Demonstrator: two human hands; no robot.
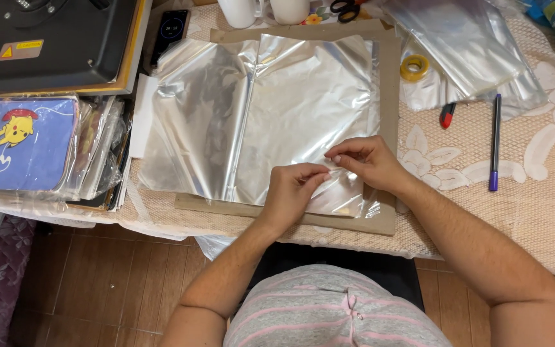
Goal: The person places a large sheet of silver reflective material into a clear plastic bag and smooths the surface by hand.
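A single head-worn camera looks steeply down from close above the near edge of the lace-covered tabletop (pixel 534 212), facing its far edge; no second view shares the scene.

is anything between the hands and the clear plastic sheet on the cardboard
Nothing visible. The left hand and right hand both rest directly on the plastic sheet, fingertips pinching its near edge. The tape roll and pens lie off to the right.
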